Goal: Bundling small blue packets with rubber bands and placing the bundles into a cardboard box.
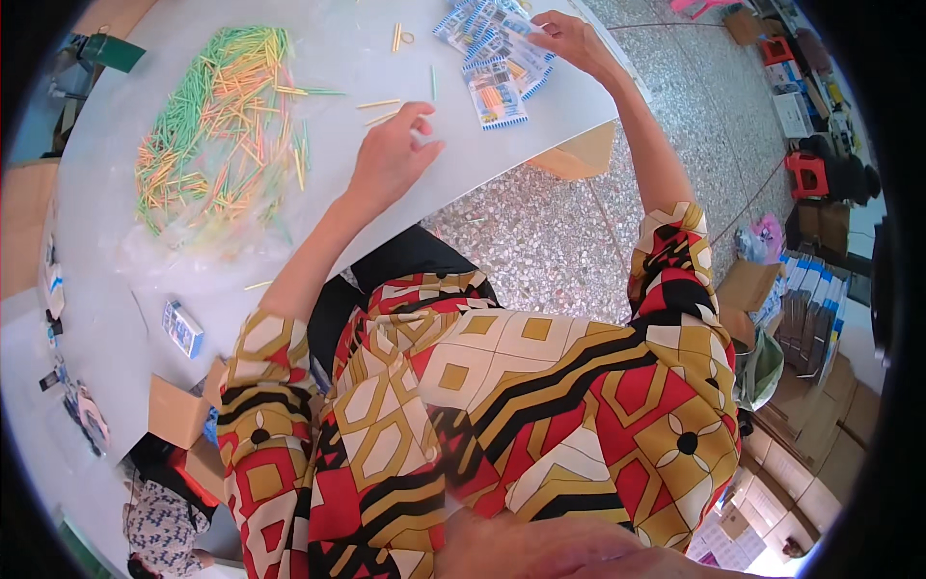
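My left hand (394, 154) hovers over the table's near edge, fingers loosely curled and thumb apart, with nothing visible in it. Two yellow sticks lie beside its fingertips, one a loose yellow stick (378, 103). My right hand (571, 41) is at the right edge of a pile of small blue-and-white packets (506, 48); its thumb and forefinger are spread, and I see nothing gripped. Closest to me in that pile lies a clear-fronted packet (496, 94) showing orange sticks. A single green stick (433, 83) rests between my hands.
A large heap of thin green, yellow and pink sticks (227, 116) lies on clear plastic at the table's left. A small blue-and-white box (181, 328) sits closer to me. Beyond the table (338, 39), red stools (808, 175) and cartons line the right. Another person (164, 526) is at lower left.
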Tool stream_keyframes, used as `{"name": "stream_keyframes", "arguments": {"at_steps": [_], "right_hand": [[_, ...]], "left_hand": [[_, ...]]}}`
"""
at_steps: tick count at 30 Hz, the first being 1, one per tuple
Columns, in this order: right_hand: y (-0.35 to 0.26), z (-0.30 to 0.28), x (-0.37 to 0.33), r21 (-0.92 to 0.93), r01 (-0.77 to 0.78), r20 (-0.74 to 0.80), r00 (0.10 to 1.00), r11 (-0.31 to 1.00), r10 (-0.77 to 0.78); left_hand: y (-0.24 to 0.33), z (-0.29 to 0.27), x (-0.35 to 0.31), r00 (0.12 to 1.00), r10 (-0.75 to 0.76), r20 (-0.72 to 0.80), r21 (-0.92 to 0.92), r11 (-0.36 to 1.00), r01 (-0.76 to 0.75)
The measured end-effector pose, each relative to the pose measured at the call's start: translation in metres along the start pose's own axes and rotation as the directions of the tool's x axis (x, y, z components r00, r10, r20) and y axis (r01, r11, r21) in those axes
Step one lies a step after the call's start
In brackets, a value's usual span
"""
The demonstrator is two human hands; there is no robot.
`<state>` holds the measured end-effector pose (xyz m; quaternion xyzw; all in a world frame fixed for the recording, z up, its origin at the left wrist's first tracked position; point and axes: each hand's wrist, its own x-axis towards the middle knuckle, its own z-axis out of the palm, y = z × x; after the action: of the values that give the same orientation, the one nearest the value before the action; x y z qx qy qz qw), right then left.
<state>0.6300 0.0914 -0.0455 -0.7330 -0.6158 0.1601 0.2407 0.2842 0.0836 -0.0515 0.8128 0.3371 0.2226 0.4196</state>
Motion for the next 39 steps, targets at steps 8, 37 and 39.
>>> {"name": "stream_keyframes", "arguments": {"at_steps": [8, 37, 39], "right_hand": [[-0.01, 0.03, -0.006, 0.063, 0.054, 0.114, 0.992, 0.997, -0.061], [-0.176, 0.134, -0.171, 0.187, 0.45, -0.147, 0.892, 0.873, -0.428], [-0.187, 0.132, -0.162, 0.23, 0.414, -0.202, 0.905, 0.881, -0.373]], "left_hand": [[-0.024, 0.042, 0.05, 0.99, -0.125, -0.07, -0.075, 0.99, 0.12], [-0.035, 0.012, -0.047, 0.905, -0.406, -0.129, -0.891, 0.447, 0.074], [-0.042, 0.0, -0.059, 0.901, -0.411, -0.14, -0.882, 0.465, 0.075]]}}
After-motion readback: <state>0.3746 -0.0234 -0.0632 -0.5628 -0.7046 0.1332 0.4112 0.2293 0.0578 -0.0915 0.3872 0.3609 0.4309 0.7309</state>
